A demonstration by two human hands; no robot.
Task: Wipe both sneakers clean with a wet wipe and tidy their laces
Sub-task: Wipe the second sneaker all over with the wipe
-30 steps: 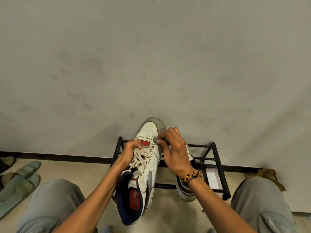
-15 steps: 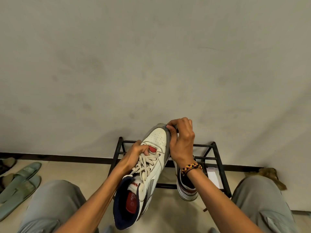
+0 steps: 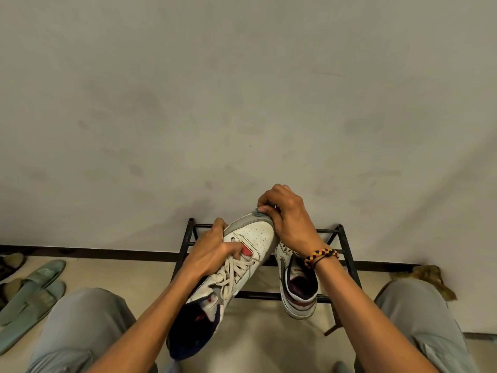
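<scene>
Fingers [image 3: 265, 208] of the right hand [image 3: 289, 219] pinch a small grey wipe [image 3: 258, 212] against the toe of a white sneaker [image 3: 250, 243]. Left hand [image 3: 212, 249] is closed around that sneaker's forefoot, thumb in the laces [image 3: 234, 273], holding it in the air, toe away from the person. Second sneaker [image 3: 297, 286] stands on a black metal rack [image 3: 347, 254] just behind, partly hidden by the right wrist with its braided bracelet [image 3: 320, 256]. Rack stands on a pale floor [image 3: 121, 275] against a scuffed grey wall [image 3: 242, 103]. Green slippers [image 3: 35, 286] lie at far left; grey-trousered knees [image 3: 80, 319] flank the scene.
</scene>
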